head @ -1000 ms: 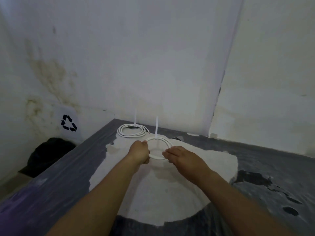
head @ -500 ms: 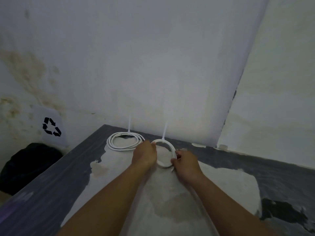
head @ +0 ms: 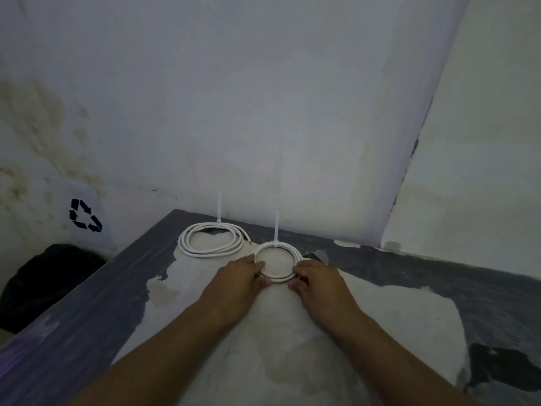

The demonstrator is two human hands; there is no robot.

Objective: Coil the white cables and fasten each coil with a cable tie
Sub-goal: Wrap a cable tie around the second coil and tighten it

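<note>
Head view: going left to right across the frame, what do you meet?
Black bag → recycling symbol → larger tied coil → left hand → smaller tied coil → right hand → dark patch on the surface.

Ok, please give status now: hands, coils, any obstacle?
Left hand and right hand grip near coil, tie upright. Far coil tied, apart. Nothing in the way.

The worktop [head: 336, 361] lies bare in front of the two coils and off to the right. Behind, the wall [head: 263, 112] stands close, and the larger coil [head: 212, 240] with its upright tie [head: 219, 210] blocks the back left, just beside the smaller coil [head: 278, 263].
</note>
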